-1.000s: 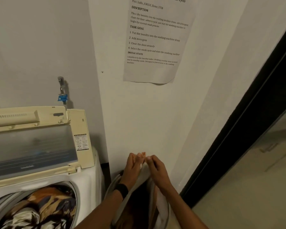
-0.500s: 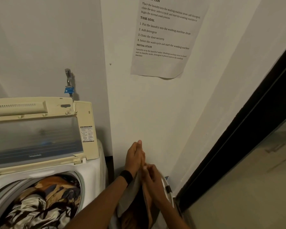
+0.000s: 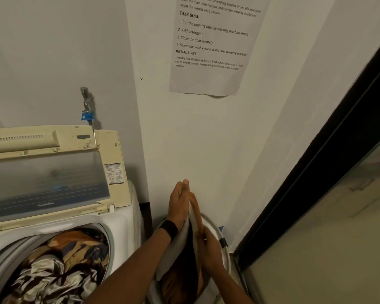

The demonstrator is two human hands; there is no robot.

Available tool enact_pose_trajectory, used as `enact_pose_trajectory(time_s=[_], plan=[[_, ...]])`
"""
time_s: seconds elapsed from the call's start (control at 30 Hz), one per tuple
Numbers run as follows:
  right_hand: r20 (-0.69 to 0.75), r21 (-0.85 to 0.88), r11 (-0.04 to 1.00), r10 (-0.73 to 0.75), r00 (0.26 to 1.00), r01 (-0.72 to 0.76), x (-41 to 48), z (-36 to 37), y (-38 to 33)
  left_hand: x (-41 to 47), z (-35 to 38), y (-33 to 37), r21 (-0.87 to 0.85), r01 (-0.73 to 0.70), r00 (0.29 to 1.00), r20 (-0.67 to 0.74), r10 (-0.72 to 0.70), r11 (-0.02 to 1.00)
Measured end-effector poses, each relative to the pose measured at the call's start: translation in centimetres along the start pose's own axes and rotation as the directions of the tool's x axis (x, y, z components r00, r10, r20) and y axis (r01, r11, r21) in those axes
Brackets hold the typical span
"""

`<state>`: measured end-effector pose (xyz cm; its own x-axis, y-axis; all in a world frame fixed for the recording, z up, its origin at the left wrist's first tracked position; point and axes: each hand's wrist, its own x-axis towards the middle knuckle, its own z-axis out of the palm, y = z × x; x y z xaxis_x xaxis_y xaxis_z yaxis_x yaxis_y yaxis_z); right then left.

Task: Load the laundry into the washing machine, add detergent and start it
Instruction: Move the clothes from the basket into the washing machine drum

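A top-loading washing machine (image 3: 123,224) stands at the lower left with its lid (image 3: 46,172) raised. Patterned brown, dark and white laundry (image 3: 59,266) fills its drum. To its right a round laundry basket (image 3: 225,253) sits against the wall. Over the basket hangs a white, orange and dark garment (image 3: 184,255). My left hand (image 3: 180,200), with a black wristband, pinches the garment's top edge. Lower down, my right hand (image 3: 208,246) grips the same garment. No detergent is in view.
A water tap (image 3: 86,106) with a blue fitting sticks out of the wall behind the machine. A printed task sheet (image 3: 213,44) hangs on the wall above the basket. A dark door frame (image 3: 316,183) runs diagonally on the right, with floor beyond it.
My right hand has slid down the garment from beside the left hand to well below it. The left hand stays up at the top edge. The view has tilted downward.
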<state>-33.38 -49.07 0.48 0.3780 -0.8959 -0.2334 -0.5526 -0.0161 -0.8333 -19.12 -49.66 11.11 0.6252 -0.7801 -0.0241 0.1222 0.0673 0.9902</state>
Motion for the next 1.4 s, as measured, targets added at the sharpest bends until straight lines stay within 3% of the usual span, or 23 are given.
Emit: enact_pose_trajectory(time_s=[0.07,0.2,0.33,0.4,0.53,0.7,0.8,0.9,1.0,1.13,1.2,1.4], plan=[[-0.112,0.081,0.997,0.005,0.994,0.004,0.2,-0.9,-0.4,0.3,-0.9,0.2,0.038,-0.029,1.0,0.003,0.029,0.999],[-0.215,0.327,0.929,-0.103,0.971,0.171,1.4,-3.6,-4.1,0.7,-2.0,-0.7,0.087,-0.055,0.996,0.078,0.049,0.995],[-0.063,0.183,0.913,-0.358,0.931,0.364,4.4,-3.9,-9.2,0.1,-0.9,-1.4,0.124,-0.032,0.986,0.165,0.011,0.992],[-0.076,0.157,0.901,-0.397,0.915,0.405,5.4,-4.1,-10.9,0.4,-0.4,-0.7,0.12,-0.042,0.984,0.175,0.021,0.992],[-0.162,0.186,0.906,-0.355,0.921,0.381,5.5,-4.4,-12.0,-0.1,-0.6,-0.8,0.175,-0.14,0.974,0.203,0.104,0.975],[-0.229,0.282,0.911,-0.242,0.943,0.302,3.6,-2.9,-10.7,-0.9,-0.3,-1.7,0.13,-0.11,0.992,-0.053,0.118,0.985],[-0.069,0.226,0.946,-0.222,0.973,0.232,1.8,-1.3,-6.5,0.1,-0.3,-0.7,0.105,-0.099,0.99,-0.092,0.109,0.99],[0.114,0.036,0.998,-0.05,0.992,0.046,0.4,0.2,-0.8,1.0,-0.9,-0.2,0.109,-0.13,0.987,-0.083,0.14,0.985],[0.085,-0.011,1.0,0.016,0.996,-0.015,0.1,-0.4,0.7,0.9,-1.2,0.0,0.11,-0.13,0.987,-0.082,0.139,0.985],[-0.089,0.3,0.947,-0.092,0.992,0.115,-0.6,-3.1,-4.5,0.9,-1.2,0.0,0.079,-0.15,0.984,-0.082,0.156,0.986],[-0.113,0.367,0.91,-0.163,0.98,0.194,0.0,-4.1,-7.4,0.3,-0.8,-0.2,0.07,-0.145,0.988,-0.051,0.148,0.987],[0.076,0.165,0.923,-0.364,0.928,0.348,3.3,-4.5,-12.5,-0.8,0.7,0.3,-0.062,0.002,1.0,0.003,-0.002,0.998]])
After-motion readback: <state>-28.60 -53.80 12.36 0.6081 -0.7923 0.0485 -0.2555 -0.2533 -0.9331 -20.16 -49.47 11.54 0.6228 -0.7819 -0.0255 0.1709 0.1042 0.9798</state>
